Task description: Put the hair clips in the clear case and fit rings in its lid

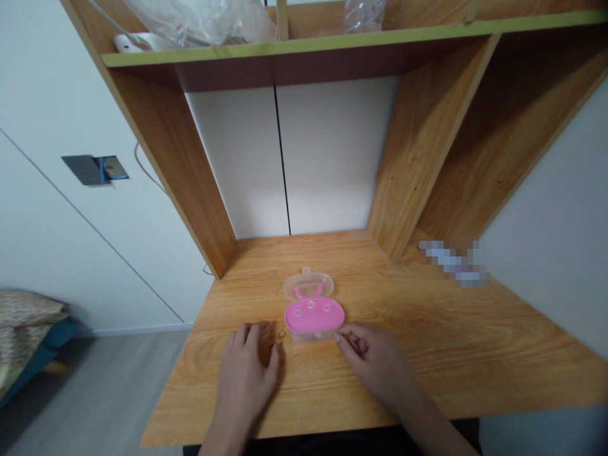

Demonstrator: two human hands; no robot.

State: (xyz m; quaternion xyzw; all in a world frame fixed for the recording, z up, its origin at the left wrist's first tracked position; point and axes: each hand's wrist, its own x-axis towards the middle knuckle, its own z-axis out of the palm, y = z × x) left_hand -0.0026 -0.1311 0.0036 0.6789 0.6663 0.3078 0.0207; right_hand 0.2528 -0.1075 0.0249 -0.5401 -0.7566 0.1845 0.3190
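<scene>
An oval plastic box (313, 315) with a pink tray on a clear base stands on the desk. Its clear lid (308, 286), with a pink handle, is folded back behind it. A few small rings (311, 304) lie on the pink tray. One thin dark ring (282, 334) rests on the desk just left of the box. Beside that ring, my left hand (247, 367) lies on the wood, thumb and fingers apart, holding nothing visible. My right hand (375, 358) is at the box's front right corner, thumb and forefinger pinched; whatever is between them is too small to make out.
Wooden uprights (408, 183) rise from the wooden desk (403, 304) behind the box. Above runs a green-edged shelf (313, 47) with a plastic bag (204, 22). A blurred-out item (451, 263) lies at the back right. The desk's front edge is near my wrists.
</scene>
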